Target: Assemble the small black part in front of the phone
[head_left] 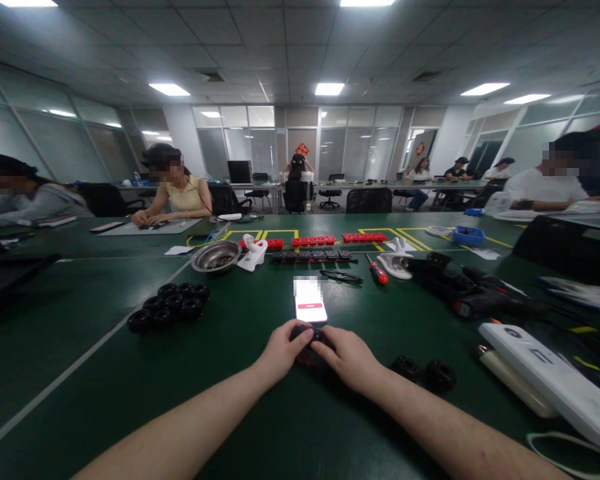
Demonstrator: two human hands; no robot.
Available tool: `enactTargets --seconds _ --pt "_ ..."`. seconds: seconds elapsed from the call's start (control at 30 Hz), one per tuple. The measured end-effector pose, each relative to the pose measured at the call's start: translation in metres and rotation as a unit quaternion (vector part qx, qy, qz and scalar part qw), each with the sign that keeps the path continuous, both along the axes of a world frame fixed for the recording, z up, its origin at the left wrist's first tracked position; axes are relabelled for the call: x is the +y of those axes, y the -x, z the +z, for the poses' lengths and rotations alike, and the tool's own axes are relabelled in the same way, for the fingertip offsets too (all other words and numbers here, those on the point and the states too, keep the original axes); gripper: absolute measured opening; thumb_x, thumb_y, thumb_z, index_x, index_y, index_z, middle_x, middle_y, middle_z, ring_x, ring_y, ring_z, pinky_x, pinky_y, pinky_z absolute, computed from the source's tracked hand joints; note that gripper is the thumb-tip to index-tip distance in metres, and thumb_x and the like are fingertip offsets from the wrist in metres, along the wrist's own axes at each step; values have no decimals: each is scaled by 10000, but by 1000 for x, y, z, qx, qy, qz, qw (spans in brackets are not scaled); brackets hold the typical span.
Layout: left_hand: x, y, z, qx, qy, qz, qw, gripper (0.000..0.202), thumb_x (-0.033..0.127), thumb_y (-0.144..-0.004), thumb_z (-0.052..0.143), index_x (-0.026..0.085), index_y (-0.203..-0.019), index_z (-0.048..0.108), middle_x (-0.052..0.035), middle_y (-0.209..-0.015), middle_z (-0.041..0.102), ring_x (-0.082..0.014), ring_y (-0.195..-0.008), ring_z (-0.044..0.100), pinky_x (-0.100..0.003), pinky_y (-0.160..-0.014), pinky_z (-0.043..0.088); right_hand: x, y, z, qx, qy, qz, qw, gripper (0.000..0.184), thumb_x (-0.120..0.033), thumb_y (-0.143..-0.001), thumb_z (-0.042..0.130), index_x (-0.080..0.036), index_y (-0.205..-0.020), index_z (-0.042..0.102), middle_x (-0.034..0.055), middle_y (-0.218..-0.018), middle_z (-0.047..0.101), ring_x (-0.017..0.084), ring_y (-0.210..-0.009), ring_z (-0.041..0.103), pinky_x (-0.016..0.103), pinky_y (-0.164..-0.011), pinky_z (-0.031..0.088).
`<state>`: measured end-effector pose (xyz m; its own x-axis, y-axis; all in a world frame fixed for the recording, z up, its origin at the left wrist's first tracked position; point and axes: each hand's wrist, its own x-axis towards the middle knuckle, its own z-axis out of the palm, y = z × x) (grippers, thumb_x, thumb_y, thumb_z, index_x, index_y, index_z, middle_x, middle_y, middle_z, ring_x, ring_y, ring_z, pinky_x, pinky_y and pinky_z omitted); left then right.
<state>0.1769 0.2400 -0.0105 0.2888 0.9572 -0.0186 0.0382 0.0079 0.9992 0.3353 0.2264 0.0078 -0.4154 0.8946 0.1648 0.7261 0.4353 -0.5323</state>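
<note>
Both of my hands meet over the green table in front of me, gripping a small black part (307,329) between thumbs and fingers. It is mostly covered, so its exact kind does not show. My left hand (281,348) closes on its left side, and my right hand (351,355) pinches it from the right. Just beyond my fingertips lies a lit phone (310,307). Two black toy tyres (440,375) rest to the right of my right forearm. A cluster of several more black tyres (173,305) stands to the left.
Farther off are a metal bowl (215,257) with small parts, red trays (313,241), a row of black parts (313,256), glasses (341,276) and a red screwdriver (379,271). A black power drill (480,297) and white power bank (550,373) lie right. Other people sit around.
</note>
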Motion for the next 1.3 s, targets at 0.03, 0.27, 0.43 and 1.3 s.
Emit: enactTargets --seconds 0.03,0.27,0.43,1.3 --pt "1 0 -1 1 3 -4 1000 306 372 -715 535 120 -884 497 11 -617 577 -106 -453 566 -208 -427 415 0 0 -1 10 -6 -5 1000 184 -320 -805 465 -175 -893 535 41 -800 595 155 -696 535 229 -587 352" --pt "-1 0 2 1 8 0 1000 322 402 -728 506 114 -870 476 24 -558 560 -90 -410 538 -185 -394 368 -3 0 3 19 -21 -25 999 337 -368 -740 551 -210 -1028 473 23 -809 581 147 -660 519 223 -545 336" --pt "1 0 -1 -2 7 -17 1000 327 401 -714 525 117 -874 496 14 -583 581 -102 -422 555 -193 -401 379 -3 0 5 21 0 -18 1000 213 -346 -829 426 -181 -898 541 38 -784 601 153 -685 536 233 -579 349" --pt "1 0 1 -15 14 12 1000 287 380 -713 533 126 -843 507 10 -583 588 -107 -444 572 -198 -421 397 0 -1 2 49 14 -7 999 215 -327 -838 405 -182 -940 527 31 -748 591 144 -651 537 230 -569 362"
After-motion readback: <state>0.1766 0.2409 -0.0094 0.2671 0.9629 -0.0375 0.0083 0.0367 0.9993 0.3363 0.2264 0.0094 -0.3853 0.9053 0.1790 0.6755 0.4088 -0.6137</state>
